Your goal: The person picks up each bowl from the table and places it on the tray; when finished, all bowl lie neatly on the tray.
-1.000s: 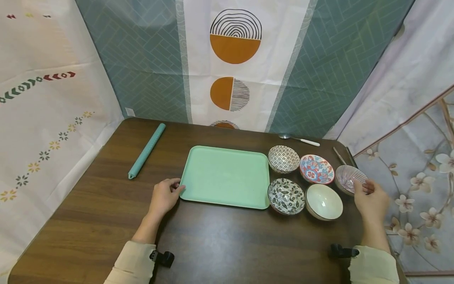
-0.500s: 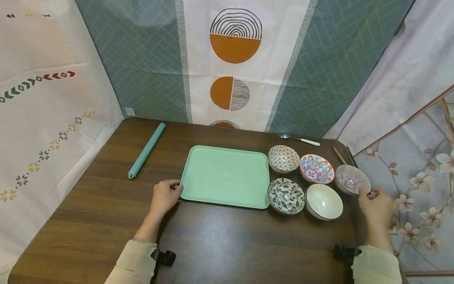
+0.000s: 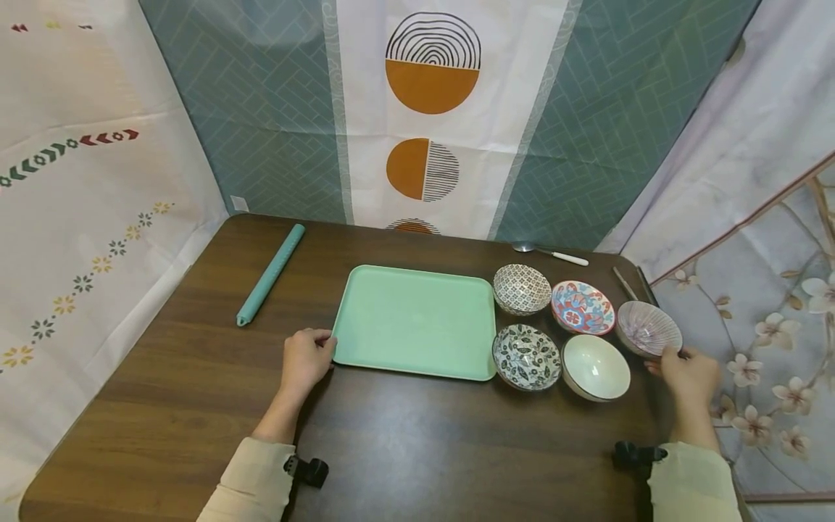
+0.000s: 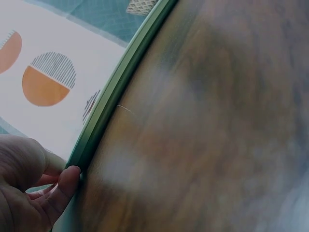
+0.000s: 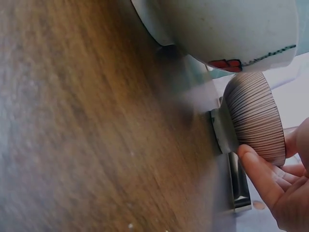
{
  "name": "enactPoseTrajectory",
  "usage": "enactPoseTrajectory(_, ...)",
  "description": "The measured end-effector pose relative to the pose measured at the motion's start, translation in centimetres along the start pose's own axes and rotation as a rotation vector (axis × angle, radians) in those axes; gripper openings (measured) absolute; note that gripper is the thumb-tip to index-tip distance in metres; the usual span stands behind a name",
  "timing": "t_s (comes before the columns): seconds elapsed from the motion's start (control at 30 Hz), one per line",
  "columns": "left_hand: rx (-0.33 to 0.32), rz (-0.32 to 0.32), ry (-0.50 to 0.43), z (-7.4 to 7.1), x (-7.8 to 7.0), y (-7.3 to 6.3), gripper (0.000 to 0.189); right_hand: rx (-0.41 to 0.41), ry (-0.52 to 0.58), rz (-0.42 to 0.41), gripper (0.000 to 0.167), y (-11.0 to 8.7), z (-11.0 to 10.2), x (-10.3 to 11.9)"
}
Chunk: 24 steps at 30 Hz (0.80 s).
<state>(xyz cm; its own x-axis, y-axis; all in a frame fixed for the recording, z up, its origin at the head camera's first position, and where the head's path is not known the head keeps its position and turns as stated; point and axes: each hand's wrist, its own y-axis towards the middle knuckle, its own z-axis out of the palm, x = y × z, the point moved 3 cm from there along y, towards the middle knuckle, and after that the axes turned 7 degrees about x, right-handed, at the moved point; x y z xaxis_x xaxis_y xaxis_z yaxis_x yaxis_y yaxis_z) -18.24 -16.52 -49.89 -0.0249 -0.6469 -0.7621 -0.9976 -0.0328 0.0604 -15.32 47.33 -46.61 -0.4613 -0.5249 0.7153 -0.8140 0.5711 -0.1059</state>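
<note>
At its near left corner, the mint green tray [image 3: 414, 322] is pinched by my left hand [image 3: 306, 360]. The left wrist view shows the thumb against the tray's rim [image 4: 123, 79]. On the far right of the table my right hand [image 3: 690, 377] grips a pink-purple striped bowl [image 3: 649, 328] by its near right side. In the right wrist view one finger reaches the foot of this striped bowl [image 5: 256, 118], and the thumb is at its rim, partly hidden. Beside it stands a cream bowl [image 3: 596, 367].
Between tray and striped bowl stand a leaf-patterned bowl [image 3: 527, 357], a lattice-patterned bowl [image 3: 522, 289] and a red-and-blue bowl [image 3: 583, 307]. A white-handled spoon [image 3: 569, 258] lies behind them, a thin utensil handle [image 3: 625, 283] at the right edge. A teal roll [image 3: 270, 275] lies at left.
My right hand has shifted from over the striped bowl's near rim to its outer side, fingers now lower along it. The left hand stays at the tray corner.
</note>
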Motion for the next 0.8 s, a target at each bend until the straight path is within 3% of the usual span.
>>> enactPoseTrajectory(0.07, -0.003, -0.006, -0.001, 0.0, 0.0, 0.0, 0.019, 0.008, 0.016, 0.002, 0.05, 0.0, 0.0, 0.0)
enactPoseTrajectory(0.3, 0.002, -0.014, 0.005, -0.2, 0.3, 0.3, 0.021, 0.125, 0.334, 0.065, 0.054, 0.0, -0.2, 0.5)
enactPoseTrajectory(0.43, 0.006, 0.008, -0.009, -0.2, 0.4, 0.6, 0.02, 0.107, 0.412, 0.065, 0.055, 0.0, -0.6, 2.1)
enactPoseTrajectory(0.6, 0.017, 0.025, -0.034, -0.3, 0.4, 0.7, 0.018, 0.148, 0.447, 0.021, 0.056, -0.4, -0.5, 5.0)
enactPoseTrajectory(0.8, 0.008, 0.042, 0.007, -0.3, 0.4, 0.8, 0.015, 0.212, 0.384, -0.091, 0.056, -1.2, 0.5, 8.7)
